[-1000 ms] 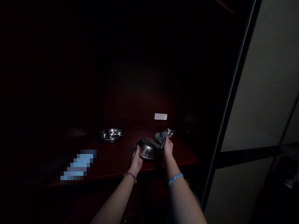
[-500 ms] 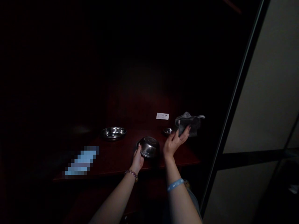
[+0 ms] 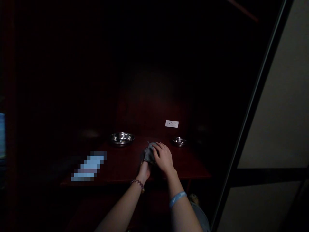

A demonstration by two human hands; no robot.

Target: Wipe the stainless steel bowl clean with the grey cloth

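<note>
Gray cloth, held by the right hand, has moved in over the left hand. It hides the left fingers, so their grip cannot be told.

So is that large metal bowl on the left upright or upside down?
Upright: the large metal bowl sits on the dark red shelf, its shiny inside facing up.

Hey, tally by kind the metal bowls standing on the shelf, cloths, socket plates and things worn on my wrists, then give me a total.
Metal bowls: 2 (wider bowl, smaller bowl)
Cloth: 1
Socket plate: 1
Wristwear: 2 (beaded bracelet, blue wristband)
Total: 6
</note>
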